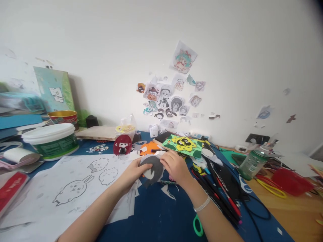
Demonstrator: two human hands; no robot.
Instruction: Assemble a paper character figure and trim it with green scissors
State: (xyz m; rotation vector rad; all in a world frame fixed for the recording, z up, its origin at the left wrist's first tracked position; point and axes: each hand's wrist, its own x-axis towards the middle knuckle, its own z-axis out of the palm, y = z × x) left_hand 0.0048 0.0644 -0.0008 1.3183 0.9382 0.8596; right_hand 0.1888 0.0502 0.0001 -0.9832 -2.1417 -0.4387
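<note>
A: Closest to us, a green loop handle (198, 225) on the blue tabletop (151, 215), just beside the right forearm!

B: Left of the arms, white sheets (37, 188) with outlined animals. Up the right arm, a sparkly bracelet (202, 204), and here come the hands, close together over the table.

A: Between them, the grey cutout (157, 169), roundish, with a pale patch. The left hand (135, 171) pinches it, thumb laid across the face, fingers hidden underneath.

B: Right hand (174, 165) bunched at the upper right edge, fingertips drawn in, white paper (159, 153) showing beside them. Pinched too?

A: Looks like a pinch on that edge. Whether the white bit belongs to the cutout, I can't tell.

B: How would it handle?

A: Feather-light, I'd guess! Thin, bendy, quick to crease or tear. Dull-looking, so probably not slippery.

B: Then the broad grey middle is the safe hold, thumb flat, and only a soft touch at the rim.

A: Just past the hands, a green booklet (170, 143) with a yellow spiky shape, and a red-haired figure (122, 145) off to the left.

B: And farthest back, the white wall (113, 50), dotted with paper pictures (176, 104)!
</note>
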